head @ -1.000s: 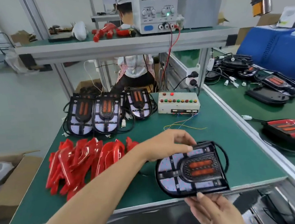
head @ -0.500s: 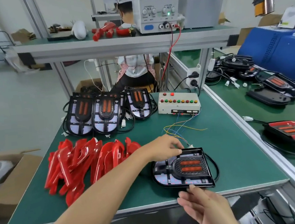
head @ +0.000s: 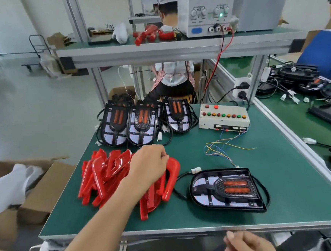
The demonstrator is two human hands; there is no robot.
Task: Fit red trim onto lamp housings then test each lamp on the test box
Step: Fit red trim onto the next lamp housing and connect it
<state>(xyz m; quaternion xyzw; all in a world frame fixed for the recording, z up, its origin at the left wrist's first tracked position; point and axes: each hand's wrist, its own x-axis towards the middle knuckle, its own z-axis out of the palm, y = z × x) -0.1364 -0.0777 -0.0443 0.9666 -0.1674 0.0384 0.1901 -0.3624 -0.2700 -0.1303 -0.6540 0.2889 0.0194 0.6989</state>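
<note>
Lamp housing [head: 226, 192] lies flat on the green bench mat [head: 284, 185], face up and free of both hands, probably set there so a trim can be pressed onto it. Just left of the housing, the left hand [head: 150, 166] curls down onto the heap of red trim pieces [head: 105, 175]; it seems to be gripping 1, though the fingers are hidden. Below the housing, off the bench edge, the right hand [head: 247, 243] hangs loosely curled and holds nothing. Behind the housing sits the test box [head: 223, 116], its coloured wires [head: 221, 146] trailing toward the housing. Left of the box stand 3 more housings [head: 140, 123]. On the shelf above, a power supply [head: 209, 9] is lit.
</note>
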